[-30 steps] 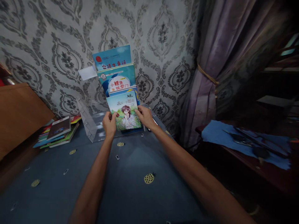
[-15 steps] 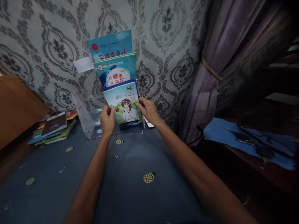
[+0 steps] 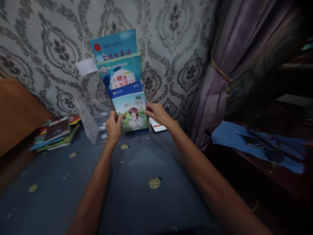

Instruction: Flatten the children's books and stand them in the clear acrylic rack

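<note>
The two hands are apart from each other, both clamped on one storybook (image 3: 133, 112) with an illustrated child on its cover. The left hand (image 3: 113, 127) grips its left edge, thumb on the cover; the right hand (image 3: 157, 113) pinches the right edge. The storybook is tilted slightly back at the front of a clear plastic book rack (image 3: 89, 125); whether its lower edge rests on the rack, I cannot tell. Just behind it rises a dark-blue booklet (image 3: 126, 89) marked 2022, then a teal carp storybook (image 3: 122, 71), then a taller blue fairy-tale book (image 3: 113, 44). A white card (image 3: 86, 66) juts out left of these. Beside the rack, under the right hand, lies a smartphone (image 3: 158, 126), screen lit. Well to the left, a stack of books (image 3: 57, 130) lies on the counter (image 3: 132, 202), whose blue covering bears pineapples. Patterned wallpaper (image 3: 173, 32) stands behind, with a tied purple curtain (image 3: 205, 107) to the right. Farther right, a blue cloth (image 3: 225, 135) carries dark tools, too dim to identify.
</note>
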Demonstrator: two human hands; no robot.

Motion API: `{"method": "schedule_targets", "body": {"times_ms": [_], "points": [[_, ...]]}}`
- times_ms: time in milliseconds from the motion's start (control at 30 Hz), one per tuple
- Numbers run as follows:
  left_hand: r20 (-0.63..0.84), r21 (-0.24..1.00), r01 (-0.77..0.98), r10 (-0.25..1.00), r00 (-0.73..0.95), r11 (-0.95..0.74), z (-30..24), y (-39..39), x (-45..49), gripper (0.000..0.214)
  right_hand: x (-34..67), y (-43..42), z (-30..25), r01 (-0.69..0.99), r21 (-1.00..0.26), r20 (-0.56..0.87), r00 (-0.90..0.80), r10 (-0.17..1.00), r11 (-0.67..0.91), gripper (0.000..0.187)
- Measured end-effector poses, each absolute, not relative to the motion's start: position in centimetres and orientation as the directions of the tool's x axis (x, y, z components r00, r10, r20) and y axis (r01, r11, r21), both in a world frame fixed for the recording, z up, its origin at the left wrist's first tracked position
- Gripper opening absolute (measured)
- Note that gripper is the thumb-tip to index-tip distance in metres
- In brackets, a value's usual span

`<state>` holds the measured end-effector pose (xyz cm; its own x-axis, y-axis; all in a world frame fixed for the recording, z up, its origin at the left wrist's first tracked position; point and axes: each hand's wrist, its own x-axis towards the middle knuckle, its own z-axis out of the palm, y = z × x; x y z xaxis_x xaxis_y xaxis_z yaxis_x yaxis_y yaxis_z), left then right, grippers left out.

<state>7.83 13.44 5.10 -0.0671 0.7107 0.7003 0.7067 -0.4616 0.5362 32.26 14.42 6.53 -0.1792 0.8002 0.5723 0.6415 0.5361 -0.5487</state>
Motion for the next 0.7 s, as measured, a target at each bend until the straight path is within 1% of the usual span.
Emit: {"method": "schedule_targets", "body": {"times_ms": [133,333,467,567,700], "points": [[0.699,0.484,0.773,0.712,-0.061,-0.409,5.1,13.1,8.0,0.014,32.3,14.1,6.8,0.75,-0.449,0.524,-0.22,0.823,0.486,0.004],[0.655,0.39,0.853,0.756,0.007,-0.346,4.9,13.0,8.3,0.013,32.3,13.7,7.1,0.822,-0.402,0.408,-0.234,0.883,0.403,0.008],[0.619,0.334,0.895,0.785,0.027,-0.295,4.9,12.9,8.5,0.016,32.0,13.2,7.6,0.88,-0.351,0.34,-0.197,0.919,0.319,0.011],[0.596,0.312,0.914,0.802,0.024,-0.26,5.1,12.6,8.8,0.017,31.9,12.8,8.0,0.908,-0.331,0.323,-0.145,0.935,0.256,0.014],[0.547,0.292,0.935,0.837,0.008,-0.2,5.5,12.1,9.3,0.02,31.9,12.6,8.3,0.907,-0.363,0.37,-0.069,0.926,0.213,0.016]]}}
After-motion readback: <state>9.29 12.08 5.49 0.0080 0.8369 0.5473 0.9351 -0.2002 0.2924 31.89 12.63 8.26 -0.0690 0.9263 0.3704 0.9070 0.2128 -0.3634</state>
